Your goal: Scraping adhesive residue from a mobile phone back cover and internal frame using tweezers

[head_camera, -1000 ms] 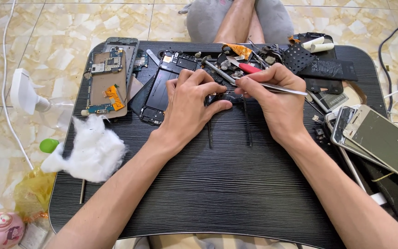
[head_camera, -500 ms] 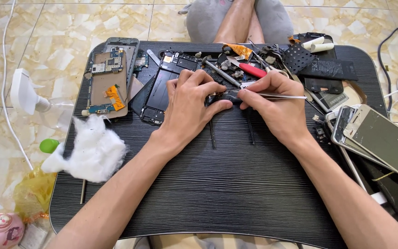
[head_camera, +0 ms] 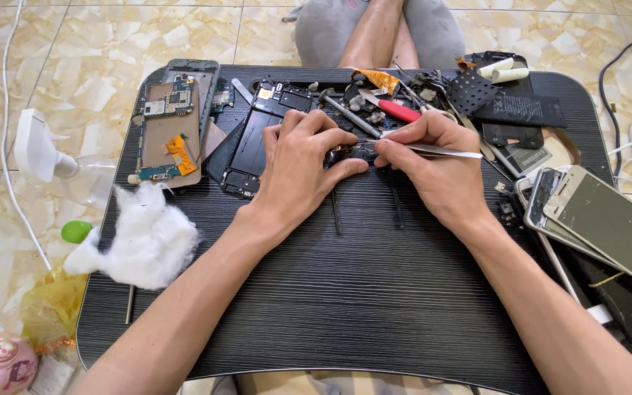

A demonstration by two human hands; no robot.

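My left hand [head_camera: 298, 172] pinches a small dark phone part [head_camera: 352, 152] against the black lap table [head_camera: 374, 307], thumb and fingers curled around it. My right hand [head_camera: 437, 164] grips thin metal tweezers [head_camera: 448, 151], their tips pointing left onto that part between the two hands. The part is mostly hidden by my fingers. Just behind my left hand lies an opened black phone frame [head_camera: 254, 146].
A gutted phone with a circuit board [head_camera: 173, 121] lies at the far left, a wad of white cotton [head_camera: 148, 238] near the left edge. A red-handled screwdriver [head_camera: 396, 110], batteries [head_camera: 517, 110] and loose parts crowd the back. Stacked phones [head_camera: 594, 219] fill the right side. Someone's legs [head_camera: 378, 29] sit beyond the table.
Both hands stay over the small part. My right hand has shifted slightly, bringing the tweezers' tips closer to my left fingers.
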